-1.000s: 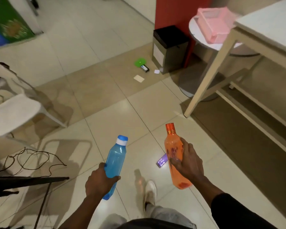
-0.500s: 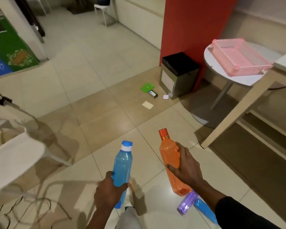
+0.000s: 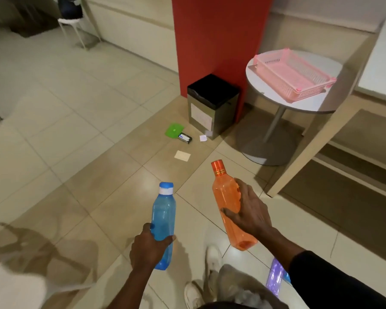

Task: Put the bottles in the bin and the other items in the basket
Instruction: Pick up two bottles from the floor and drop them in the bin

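Note:
My left hand (image 3: 148, 250) grips the lower half of a blue bottle (image 3: 163, 216) with a blue and white cap, held upright. My right hand (image 3: 250, 214) is wrapped around an orange bottle (image 3: 225, 197), tilted slightly left. Ahead stands the bin (image 3: 212, 105), a metal box with a black liner, against a red pillar. A pink basket (image 3: 293, 74) rests on a round white table (image 3: 299, 102) to the bin's right. On the floor before the bin lie a green lid (image 3: 173, 130), a small dark pack (image 3: 185, 138), a white scrap (image 3: 203, 138) and a beige card (image 3: 182, 155).
A purple bottle (image 3: 275, 276) lies on the floor by my right arm, partly hidden. A wooden table leg (image 3: 308, 150) and low frame stand at the right. My shoes (image 3: 213, 258) show below. A white chair (image 3: 76, 25) stands far back left.
The view has advanced toward the bin and basket, which now look nearer and larger. Both hands still carry their bottles, held a little higher and more upright.

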